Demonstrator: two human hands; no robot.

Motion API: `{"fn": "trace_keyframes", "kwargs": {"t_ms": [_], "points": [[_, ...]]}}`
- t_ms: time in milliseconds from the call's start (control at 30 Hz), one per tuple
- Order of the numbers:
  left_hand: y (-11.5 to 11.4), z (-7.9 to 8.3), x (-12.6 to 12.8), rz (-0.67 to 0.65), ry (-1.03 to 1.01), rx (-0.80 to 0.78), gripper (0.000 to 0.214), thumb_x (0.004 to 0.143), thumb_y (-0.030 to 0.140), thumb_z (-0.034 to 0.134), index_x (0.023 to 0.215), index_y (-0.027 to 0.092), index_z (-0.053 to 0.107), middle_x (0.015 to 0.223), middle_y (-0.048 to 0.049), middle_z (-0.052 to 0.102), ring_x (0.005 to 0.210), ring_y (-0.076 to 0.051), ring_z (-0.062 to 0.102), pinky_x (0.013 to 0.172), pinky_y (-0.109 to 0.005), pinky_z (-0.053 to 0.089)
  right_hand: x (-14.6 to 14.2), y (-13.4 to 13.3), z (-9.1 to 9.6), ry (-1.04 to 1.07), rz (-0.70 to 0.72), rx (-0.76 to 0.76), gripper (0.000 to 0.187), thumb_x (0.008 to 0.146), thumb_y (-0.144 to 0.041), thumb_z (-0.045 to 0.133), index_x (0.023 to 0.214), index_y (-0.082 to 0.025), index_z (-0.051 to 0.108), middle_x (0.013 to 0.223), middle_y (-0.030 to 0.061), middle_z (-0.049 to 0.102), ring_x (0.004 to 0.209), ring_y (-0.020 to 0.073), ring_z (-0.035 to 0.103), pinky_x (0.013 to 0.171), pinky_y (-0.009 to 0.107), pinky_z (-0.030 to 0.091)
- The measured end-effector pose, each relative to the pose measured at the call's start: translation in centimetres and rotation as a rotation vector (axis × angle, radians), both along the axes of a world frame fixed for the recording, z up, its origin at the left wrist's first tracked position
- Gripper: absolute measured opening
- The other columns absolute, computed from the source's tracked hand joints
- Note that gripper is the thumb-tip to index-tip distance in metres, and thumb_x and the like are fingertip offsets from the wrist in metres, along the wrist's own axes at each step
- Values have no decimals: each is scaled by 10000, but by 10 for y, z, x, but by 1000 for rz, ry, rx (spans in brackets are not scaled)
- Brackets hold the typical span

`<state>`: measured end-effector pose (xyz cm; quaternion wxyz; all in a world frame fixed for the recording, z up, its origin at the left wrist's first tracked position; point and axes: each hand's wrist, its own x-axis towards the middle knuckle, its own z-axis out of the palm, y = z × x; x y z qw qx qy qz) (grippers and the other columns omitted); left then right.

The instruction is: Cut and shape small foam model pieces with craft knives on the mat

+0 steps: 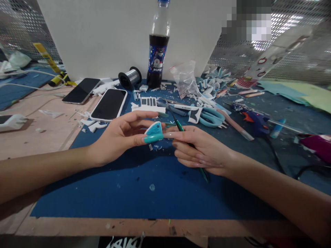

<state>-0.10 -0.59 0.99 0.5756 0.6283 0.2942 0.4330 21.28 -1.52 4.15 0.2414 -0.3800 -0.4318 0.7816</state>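
My left hand (121, 132) pinches a small blue-and-white foam piece (154, 129) between thumb and fingers. This piece is roughly triangular, with a dark round spot near its upper corner. My right hand (196, 148) is closed around a slim green craft knife (179, 125), whose narrow dark tip points up and away from me. Its lower end sticks out below my palm. The right index fingertip meets the foam piece at its right edge. Both hands are above a blue work mat (124, 196). Part of the knife's handle is hidden by my fingers.
Behind my hands lie blue-handled scissors (212, 117), white foam cutouts (148, 107) and scraps. Two phones (110, 104) lie left, near a wire spool (130, 78). A Pepsi bottle (157, 57) stands at the back. To the right are a glue gun (256, 122) and its cable.
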Motion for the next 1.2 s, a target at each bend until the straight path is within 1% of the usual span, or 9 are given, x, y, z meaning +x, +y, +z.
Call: {"fn": "trace_keyframes", "kwargs": {"t_ms": [133,200,367,467,600,767,867,967,1200], "points": [[2,-2,-1,-7,-25,31,392,767,145,766,1130,247,662,1084,-24,733,1007,-182,698,866,-268,579,0,0,0,-10,7,-31,239,937,-193,482,721,-167,582,305,-114,291,270,39,147,321,148,213],[3,-3,-1,25,-32,57,367,725,158,804,1061,237,682,1098,-26,720,1009,-193,692,912,-303,565,1,0,-2,-26,9,16,265,949,-248,498,698,-177,543,321,-113,291,283,37,144,329,157,206],[1,-1,2,125,-28,66,355,681,79,800,983,231,690,1029,18,706,930,-143,684,855,-258,580,5,0,-8,-172,-98,416,291,956,-482,505,856,-210,504,396,-115,385,273,47,249,299,172,221],[-1,0,3,150,-10,24,387,653,83,821,987,224,686,1016,26,705,849,-113,681,765,-213,591,6,0,-8,-285,-128,529,320,960,-512,473,862,-209,503,425,-107,434,262,41,329,281,159,276],[-1,0,3,157,13,38,382,632,105,843,972,209,701,948,22,708,869,-114,671,817,-209,580,8,0,-5,-395,-55,568,343,971,-439,486,725,-201,499,397,-74,486,273,46,432,308,140,337],[0,0,4,170,75,48,314,623,126,841,902,181,710,928,4,713,845,-126,662,818,-227,579,7,-2,-5,-413,63,568,381,966,-452,473,691,-192,519,387,-53,510,252,65,453,296,151,338],[0,1,5,175,110,47,288,598,138,849,852,166,716,843,-3,714,774,-130,656,755,-227,587,6,-3,-6,-433,75,583,370,978,-415,440,695,-191,522,386,-56,500,253,67,453,308,152,357],[0,2,5,158,105,57,292,592,143,850,856,162,727,847,-7,723,784,-129,657,758,-215,588,5,-3,-6,-474,82,601,370,977,-382,426,678,-185,521,376,-57,485,257,56,437,312,140,356],[0,1,3,134,70,75,298,601,89,841,871,181,757,873,12,744,811,-94,665,766,-144,576,3,-5,-4,-536,96,586,401,961,-451,425,665,-192,500,349,-68,458,232,67,439,270,130,330]]}}
